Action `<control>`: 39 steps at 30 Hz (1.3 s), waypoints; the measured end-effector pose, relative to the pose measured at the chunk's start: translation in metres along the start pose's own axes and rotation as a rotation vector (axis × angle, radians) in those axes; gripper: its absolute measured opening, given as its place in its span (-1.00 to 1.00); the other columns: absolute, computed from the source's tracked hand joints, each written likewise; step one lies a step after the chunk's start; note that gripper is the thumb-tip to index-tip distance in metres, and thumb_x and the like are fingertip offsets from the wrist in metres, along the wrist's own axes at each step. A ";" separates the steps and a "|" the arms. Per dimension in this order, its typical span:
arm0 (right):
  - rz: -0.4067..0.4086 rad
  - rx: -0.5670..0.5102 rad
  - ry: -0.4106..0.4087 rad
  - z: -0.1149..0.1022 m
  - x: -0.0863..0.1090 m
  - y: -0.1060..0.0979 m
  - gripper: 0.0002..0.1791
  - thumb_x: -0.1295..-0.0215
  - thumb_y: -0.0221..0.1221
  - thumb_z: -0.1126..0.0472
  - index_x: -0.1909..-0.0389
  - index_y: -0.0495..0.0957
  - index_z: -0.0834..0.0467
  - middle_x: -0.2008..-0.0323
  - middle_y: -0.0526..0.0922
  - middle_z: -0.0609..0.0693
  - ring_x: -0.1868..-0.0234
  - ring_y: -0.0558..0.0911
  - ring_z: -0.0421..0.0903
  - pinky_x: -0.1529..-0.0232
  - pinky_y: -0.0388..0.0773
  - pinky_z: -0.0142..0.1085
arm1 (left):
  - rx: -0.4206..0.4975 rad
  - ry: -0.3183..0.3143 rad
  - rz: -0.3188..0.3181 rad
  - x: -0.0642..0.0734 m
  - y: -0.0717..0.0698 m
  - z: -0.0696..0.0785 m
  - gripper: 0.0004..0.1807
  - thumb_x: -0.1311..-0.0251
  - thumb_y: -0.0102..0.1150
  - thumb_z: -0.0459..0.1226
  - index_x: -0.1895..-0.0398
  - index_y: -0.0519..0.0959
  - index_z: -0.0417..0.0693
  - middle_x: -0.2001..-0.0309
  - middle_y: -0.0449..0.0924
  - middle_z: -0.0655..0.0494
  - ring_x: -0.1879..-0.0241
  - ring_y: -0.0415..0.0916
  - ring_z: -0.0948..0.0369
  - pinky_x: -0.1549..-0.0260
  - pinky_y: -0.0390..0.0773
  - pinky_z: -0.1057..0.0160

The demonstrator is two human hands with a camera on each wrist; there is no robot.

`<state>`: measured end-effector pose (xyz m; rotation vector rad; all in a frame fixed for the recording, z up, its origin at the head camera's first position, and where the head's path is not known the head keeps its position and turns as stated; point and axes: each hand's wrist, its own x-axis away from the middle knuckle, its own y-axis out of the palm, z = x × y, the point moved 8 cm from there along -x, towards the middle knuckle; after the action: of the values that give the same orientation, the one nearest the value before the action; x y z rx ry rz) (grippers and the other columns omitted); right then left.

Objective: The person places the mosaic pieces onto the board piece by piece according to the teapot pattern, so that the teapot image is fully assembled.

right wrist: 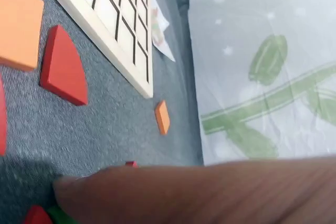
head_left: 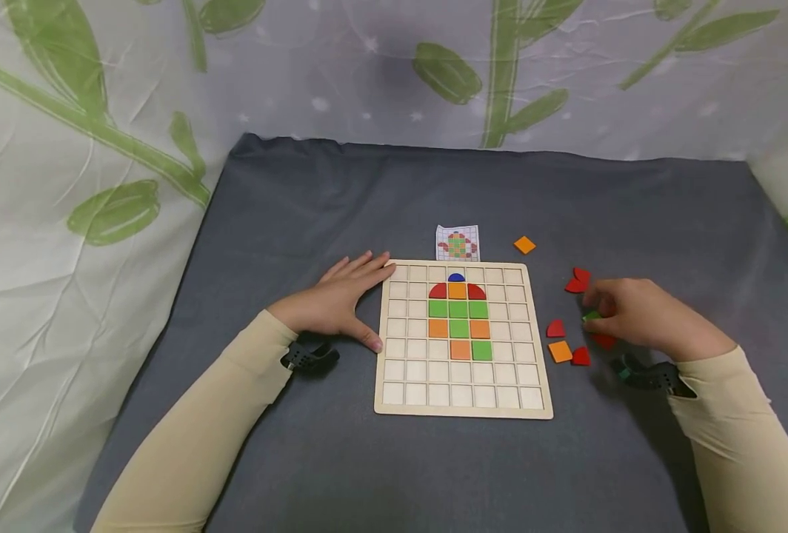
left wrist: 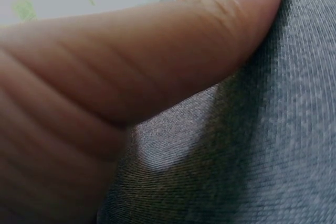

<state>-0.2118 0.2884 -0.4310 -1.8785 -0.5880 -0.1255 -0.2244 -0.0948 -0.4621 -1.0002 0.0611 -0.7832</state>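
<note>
A square wooden grid board [head_left: 394, 376] lies on the cloth, with green, orange and red tiles and a blue half-round [head_left: 456, 277] set in its middle columns. My left hand [head_left: 334, 302] lies at the board's left side with fingers spread. Its index finger reaches the top left corner and the thumb [left wrist: 173, 51] touches the left edge. Right of the board, my right hand [head_left: 640, 314] pinches a green tile [head_left: 591, 316] between thumb and fingers. The fingers partly hide that tile. A red piece [head_left: 604, 341] lies just under this hand.
Loose red quarter-round pieces [head_left: 555, 329] and an orange square [head_left: 559, 352] lie between board and right hand. Another orange square [head_left: 524, 244] sits farther back. A small printed pattern card [head_left: 458, 243] touches the board's far edge. Leaf-patterned curtains [head_left: 341, 81] hang behind the dark cloth [head_left: 341, 200].
</note>
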 end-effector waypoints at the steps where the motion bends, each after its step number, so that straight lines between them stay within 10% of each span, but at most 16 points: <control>1: 0.006 -0.001 -0.003 -0.002 0.001 0.001 -0.69 -0.24 0.41 0.22 0.06 0.64 0.29 0.43 0.65 -0.06 0.44 0.54 -0.12 0.41 0.50 -0.21 | -0.002 -0.001 -0.002 0.000 0.000 0.000 0.49 0.21 0.69 0.24 -0.74 -0.04 0.05 -0.74 -0.28 0.14 -0.71 -0.43 0.07 -0.62 -0.44 -0.07; 29: 0.056 0.092 -0.497 -0.189 -0.013 0.045 -0.81 -0.20 0.42 0.24 0.19 0.66 0.07 0.30 0.60 -0.13 0.37 0.47 -0.22 0.37 0.51 -0.33 | -0.008 -0.010 -0.009 -0.001 0.002 -0.004 0.48 0.18 0.68 0.24 -0.74 -0.05 0.05 -0.74 -0.29 0.14 -0.71 -0.43 0.07 -0.62 -0.44 -0.07; 39: 0.038 0.065 -0.633 -0.215 -0.019 0.062 -0.84 -0.14 0.34 0.33 0.33 0.61 0.03 0.38 0.55 -0.14 0.41 0.46 -0.24 0.37 0.48 -0.37 | 0.002 0.008 -0.004 0.000 -0.001 0.002 0.49 0.20 0.68 0.24 -0.74 -0.04 0.03 -0.74 -0.27 0.13 -0.71 -0.42 0.07 -0.62 -0.44 -0.06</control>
<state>-0.1591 0.0712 -0.4079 -1.8543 -0.9660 0.5258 -0.2239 -0.0941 -0.4604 -0.9955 0.0653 -0.7912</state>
